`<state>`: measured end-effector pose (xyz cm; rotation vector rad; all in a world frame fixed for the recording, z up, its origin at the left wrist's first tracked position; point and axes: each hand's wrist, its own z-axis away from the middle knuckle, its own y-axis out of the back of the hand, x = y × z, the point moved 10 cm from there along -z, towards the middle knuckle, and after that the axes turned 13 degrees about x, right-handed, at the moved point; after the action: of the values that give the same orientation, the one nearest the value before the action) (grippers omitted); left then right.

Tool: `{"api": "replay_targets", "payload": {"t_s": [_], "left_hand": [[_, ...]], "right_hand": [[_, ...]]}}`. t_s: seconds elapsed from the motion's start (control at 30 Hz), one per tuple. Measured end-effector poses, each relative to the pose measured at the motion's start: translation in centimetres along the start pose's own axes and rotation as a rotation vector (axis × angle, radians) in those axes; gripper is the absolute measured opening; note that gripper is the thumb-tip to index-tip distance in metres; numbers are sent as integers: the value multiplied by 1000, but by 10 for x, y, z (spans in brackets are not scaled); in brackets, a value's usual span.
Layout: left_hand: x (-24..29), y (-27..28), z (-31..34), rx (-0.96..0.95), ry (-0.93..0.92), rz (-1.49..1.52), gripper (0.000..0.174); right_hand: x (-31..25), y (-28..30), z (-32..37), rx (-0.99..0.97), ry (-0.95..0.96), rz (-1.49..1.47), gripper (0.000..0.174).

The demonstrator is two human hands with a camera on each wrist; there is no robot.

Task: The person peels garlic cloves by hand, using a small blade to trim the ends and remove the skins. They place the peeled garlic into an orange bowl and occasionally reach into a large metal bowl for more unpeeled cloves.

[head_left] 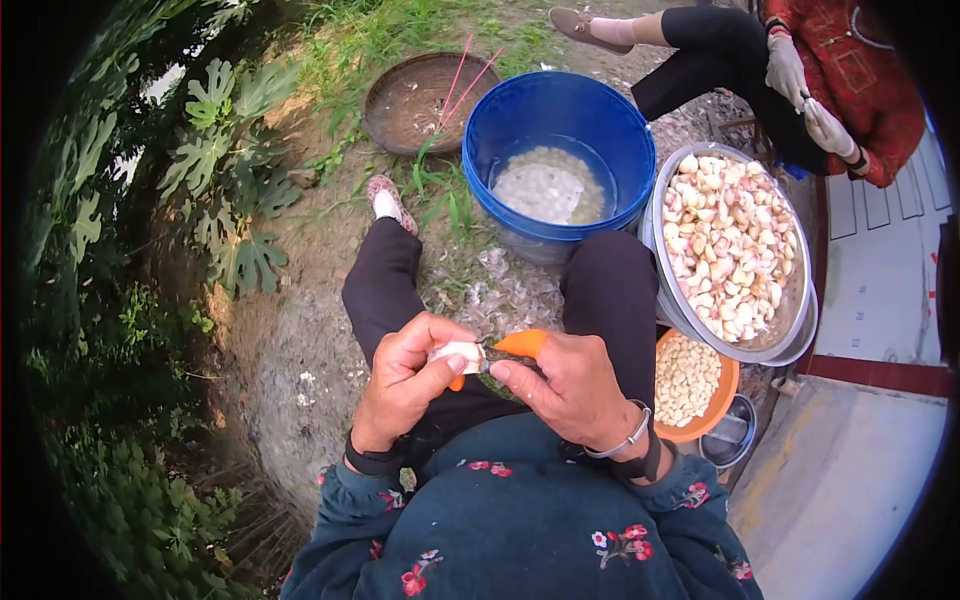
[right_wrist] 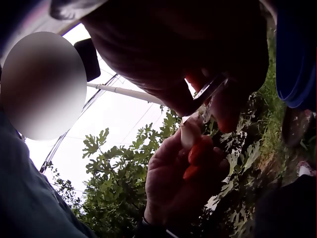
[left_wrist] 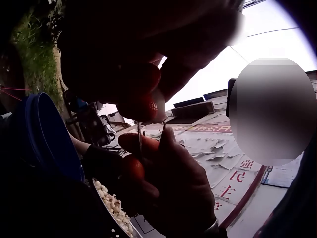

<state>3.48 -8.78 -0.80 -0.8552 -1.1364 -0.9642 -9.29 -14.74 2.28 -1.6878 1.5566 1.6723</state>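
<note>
My left hand pinches a pale garlic clove between thumb and fingers, in front of my lap. Close beside it, my right hand grips a small knife, its thumb pointing toward the clove. The thin metal blade shows in the right wrist view, its end right at the clove. Orange finger covers sit on fingers of both hands. The knife's handle is hidden in the right hand. Both wrist views are dark around the near hand.
A blue bucket with pale cloves in water stands ahead. Right of it, a metal basin holds unpeeled garlic, above an orange basin of peeled cloves. Garlic skins litter the ground. Beyond are a woven basket and a seated person's gloved hands.
</note>
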Motion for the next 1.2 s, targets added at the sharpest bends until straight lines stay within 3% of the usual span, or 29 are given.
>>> {"api": "replay_targets", "payload": {"t_s": [0.17,0.37,0.47,0.57,0.67,0.8,0.87,1.0,1.17,1.2], "left_hand": [[-3,-3,0,-54,-54,-177,15],[-14,-10,0,-108,49,72,19],[-10,-12,-3,-130,-58,25,26],[30,-15,-2,-41,-462,-357,36],[46,-20,4,27,-681,-581,46],[39,-26,6,-24,-679,-601,49],[25,-21,1,-39,-534,-425,45],[-7,-18,0,-34,-101,183,38],[-5,-10,-6,20,-86,525,38],[-5,-7,-8,12,-74,585,39]], "right_hand": [[-2,0,0,-21,69,155,29],[19,-4,0,-102,-138,-166,23],[33,-12,7,-164,-331,-341,19],[44,-14,13,-147,-553,-571,16],[46,-12,12,-152,-583,-622,14],[48,-15,14,-168,-636,-666,14],[47,-16,14,-171,-653,-703,14],[33,-9,4,-90,-467,-663,14],[1,4,-5,62,65,-196,16],[1,0,-3,47,75,-177,17]]}}
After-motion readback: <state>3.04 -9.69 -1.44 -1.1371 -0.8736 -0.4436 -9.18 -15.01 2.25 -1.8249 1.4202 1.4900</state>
